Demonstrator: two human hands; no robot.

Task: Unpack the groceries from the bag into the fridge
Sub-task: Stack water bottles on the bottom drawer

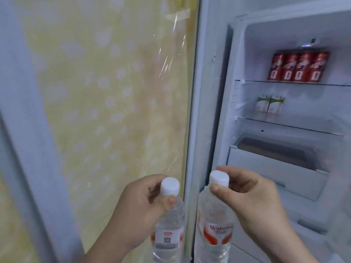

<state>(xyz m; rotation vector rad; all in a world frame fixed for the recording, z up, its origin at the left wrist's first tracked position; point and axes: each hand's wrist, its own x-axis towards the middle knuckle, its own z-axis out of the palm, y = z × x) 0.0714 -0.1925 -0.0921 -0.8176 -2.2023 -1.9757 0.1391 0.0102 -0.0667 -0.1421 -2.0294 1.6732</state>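
While the left hand (138, 205) grips the left bottle (169, 223), the right hand (250, 198) pinches the right bottle (213, 215); its label (218, 233) reads "Wahaha".

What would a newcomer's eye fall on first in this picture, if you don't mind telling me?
Two white-capped water bottles at the bottom centre stand out: the left hand grips the left bottle by its neck, the right hand pinches the right bottle at its cap. Beyond them, in the open fridge on the right, red cans line the top shelf and two green-and-white cartons stand on the shelf below.
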